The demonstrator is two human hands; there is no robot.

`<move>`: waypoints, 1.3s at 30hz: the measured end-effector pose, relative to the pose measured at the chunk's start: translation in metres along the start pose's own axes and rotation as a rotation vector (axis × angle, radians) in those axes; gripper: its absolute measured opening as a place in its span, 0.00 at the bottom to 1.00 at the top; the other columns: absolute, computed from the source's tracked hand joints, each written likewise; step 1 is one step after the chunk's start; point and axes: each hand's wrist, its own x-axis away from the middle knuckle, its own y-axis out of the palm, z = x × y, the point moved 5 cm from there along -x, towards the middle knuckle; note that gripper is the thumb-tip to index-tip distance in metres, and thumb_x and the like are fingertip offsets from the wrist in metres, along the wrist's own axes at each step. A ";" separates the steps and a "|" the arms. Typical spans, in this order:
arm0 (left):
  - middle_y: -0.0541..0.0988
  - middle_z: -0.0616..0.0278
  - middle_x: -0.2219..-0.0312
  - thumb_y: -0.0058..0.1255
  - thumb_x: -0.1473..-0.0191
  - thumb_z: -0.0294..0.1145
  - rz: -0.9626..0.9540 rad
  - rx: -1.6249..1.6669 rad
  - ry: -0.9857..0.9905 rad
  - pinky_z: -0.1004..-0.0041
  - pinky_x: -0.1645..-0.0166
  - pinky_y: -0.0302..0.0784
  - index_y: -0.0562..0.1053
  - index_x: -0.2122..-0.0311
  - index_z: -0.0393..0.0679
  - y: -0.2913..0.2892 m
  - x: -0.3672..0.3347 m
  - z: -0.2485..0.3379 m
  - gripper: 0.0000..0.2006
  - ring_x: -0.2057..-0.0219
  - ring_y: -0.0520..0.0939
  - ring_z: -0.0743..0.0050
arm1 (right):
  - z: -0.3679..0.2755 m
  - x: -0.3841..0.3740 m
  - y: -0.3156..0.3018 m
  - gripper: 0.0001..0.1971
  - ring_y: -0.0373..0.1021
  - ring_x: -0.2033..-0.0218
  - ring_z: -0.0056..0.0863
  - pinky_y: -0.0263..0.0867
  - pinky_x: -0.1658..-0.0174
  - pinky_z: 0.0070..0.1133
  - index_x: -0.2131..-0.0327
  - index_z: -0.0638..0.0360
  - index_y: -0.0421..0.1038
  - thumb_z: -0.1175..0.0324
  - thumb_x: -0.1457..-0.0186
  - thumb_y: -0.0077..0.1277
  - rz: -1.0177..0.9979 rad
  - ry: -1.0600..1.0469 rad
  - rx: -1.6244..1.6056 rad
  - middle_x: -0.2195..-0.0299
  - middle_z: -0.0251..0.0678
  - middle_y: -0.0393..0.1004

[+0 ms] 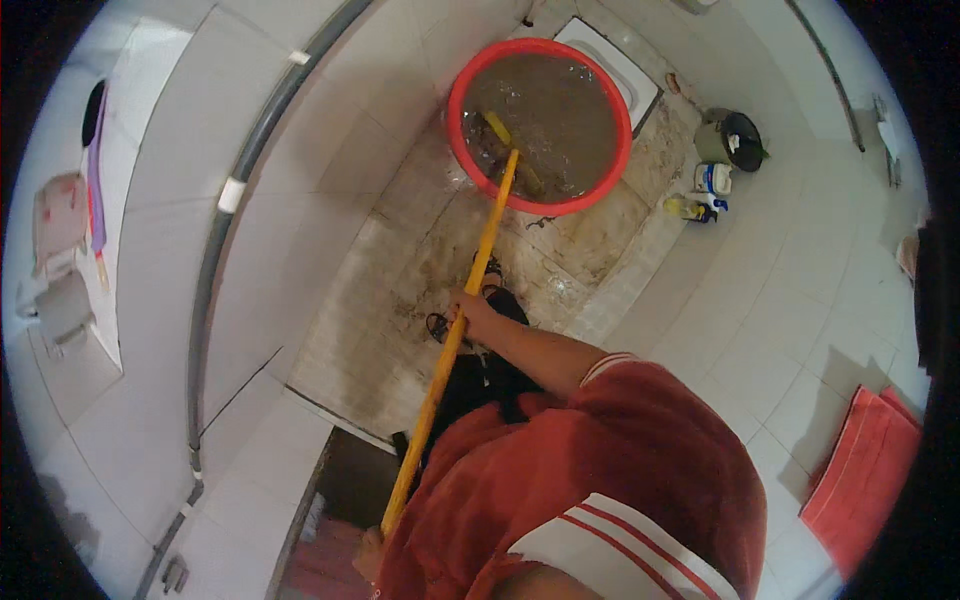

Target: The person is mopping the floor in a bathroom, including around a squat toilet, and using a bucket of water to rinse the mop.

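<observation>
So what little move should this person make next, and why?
Probably a slow, gentle stir: the right hand and left hand both grip the yellow pole, whose far end reaches into the red tub of murky brown water. Slow seems wiser because the tub looks quite full.

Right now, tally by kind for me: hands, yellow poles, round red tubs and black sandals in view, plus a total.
Hands: 2
Yellow pole: 1
Round red tub: 1
Black sandals: 2
Total: 6
</observation>
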 end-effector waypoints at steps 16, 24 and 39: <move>0.75 0.56 0.78 0.53 0.63 0.44 0.269 -0.283 0.652 0.56 0.76 0.68 0.66 0.64 0.49 0.119 -0.099 -0.142 0.19 0.80 0.76 0.49 | 0.058 0.052 -0.016 0.13 0.53 0.88 0.26 0.57 0.78 0.28 0.83 0.49 0.55 0.58 0.56 0.47 -0.031 -0.020 -0.139 0.90 0.29 0.53; 0.76 0.60 0.80 0.51 0.57 0.43 0.368 -0.182 0.636 0.66 0.81 0.69 0.67 0.65 0.50 0.023 -0.082 0.012 0.14 0.83 0.77 0.61 | -0.015 0.001 -0.018 0.15 0.52 0.92 0.27 0.55 0.85 0.26 0.86 0.50 0.53 0.60 0.49 0.39 0.106 -0.258 -0.103 0.92 0.30 0.53; 0.72 0.58 0.83 0.53 0.62 0.39 0.275 -0.235 0.446 0.62 0.79 0.68 0.70 0.70 0.49 0.104 -0.132 0.004 0.11 0.81 0.75 0.57 | -0.039 -0.044 -0.045 0.17 0.52 0.92 0.22 0.53 0.87 0.22 0.89 0.48 0.51 0.59 0.54 0.43 0.008 -0.083 -0.182 0.93 0.26 0.50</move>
